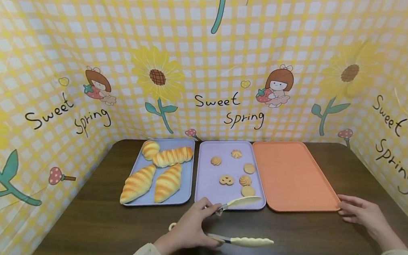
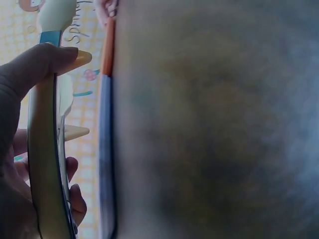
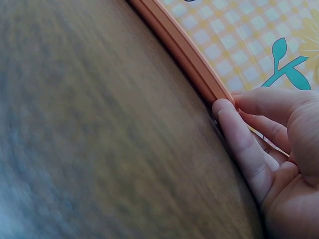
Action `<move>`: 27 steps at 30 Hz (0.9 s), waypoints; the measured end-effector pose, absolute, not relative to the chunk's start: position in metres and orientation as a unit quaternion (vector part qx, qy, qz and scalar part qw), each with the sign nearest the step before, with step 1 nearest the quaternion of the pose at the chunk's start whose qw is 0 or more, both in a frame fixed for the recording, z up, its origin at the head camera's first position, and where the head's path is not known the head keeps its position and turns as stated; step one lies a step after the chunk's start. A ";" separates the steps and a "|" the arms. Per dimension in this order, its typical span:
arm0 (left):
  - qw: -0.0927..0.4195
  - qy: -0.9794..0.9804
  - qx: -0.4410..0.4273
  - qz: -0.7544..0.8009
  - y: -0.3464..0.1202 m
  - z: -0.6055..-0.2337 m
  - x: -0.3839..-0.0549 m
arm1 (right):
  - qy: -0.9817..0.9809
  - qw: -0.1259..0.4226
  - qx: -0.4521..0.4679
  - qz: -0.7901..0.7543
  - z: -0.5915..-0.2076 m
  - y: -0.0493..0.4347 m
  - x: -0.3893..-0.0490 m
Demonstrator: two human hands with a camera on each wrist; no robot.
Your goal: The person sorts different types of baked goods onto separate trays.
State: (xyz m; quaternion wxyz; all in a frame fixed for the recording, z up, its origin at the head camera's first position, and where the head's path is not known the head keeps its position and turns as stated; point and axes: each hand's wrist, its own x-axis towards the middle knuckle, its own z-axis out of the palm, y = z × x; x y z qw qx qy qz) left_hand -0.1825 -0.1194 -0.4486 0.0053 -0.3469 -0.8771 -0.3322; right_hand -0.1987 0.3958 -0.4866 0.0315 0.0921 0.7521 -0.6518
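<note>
My left hand (image 1: 192, 225) grips a pair of tongs (image 1: 250, 241) with cream-coloured tips, their arms spread apart. One tip lies above the near edge of the purple tray (image 1: 202, 172), close to a round cookie (image 1: 247, 191). Thumb and fingers sit on opposite arms of the tongs (image 2: 47, 149) in the left wrist view. At the near right corner of the orange tray (image 1: 291, 172), my right hand (image 1: 364, 214) touches the rim. The right wrist view shows its thumb and a finger pinching the orange tray's corner (image 3: 219, 92). Several cookies are scattered on the purple tray.
A blue tray (image 1: 191, 185) at the left holds several bread rolls, one a croissant-like roll (image 1: 137, 184). All three trays stand side by side on the dark wooden table (image 1: 89, 226). A yellow checked cloth (image 1: 198, 63) surrounds the table at the back and sides.
</note>
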 end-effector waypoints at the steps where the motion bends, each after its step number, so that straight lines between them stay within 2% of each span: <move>1: 0.001 -0.876 -0.349 -0.332 -0.119 -0.450 -0.182 | 0.752 0.030 0.093 -0.652 -0.487 0.396 -0.199; 5: -0.020 -0.874 -0.353 -0.333 -0.117 -0.456 -0.184 | 0.754 0.032 0.094 -0.649 -0.486 0.395 -0.199; 13: -0.026 -0.870 -0.381 -0.314 -0.115 -0.462 -0.193 | 0.764 0.042 0.099 -0.637 -0.485 0.397 -0.200; 18: -0.055 -0.879 -0.358 -0.309 -0.111 -0.463 -0.196 | 0.761 0.043 0.100 -0.640 -0.484 0.397 -0.198; 27: -0.075 -0.894 -0.317 -0.306 -0.106 -0.456 -0.196 | 0.766 0.051 0.100 -0.633 -0.483 0.397 -0.200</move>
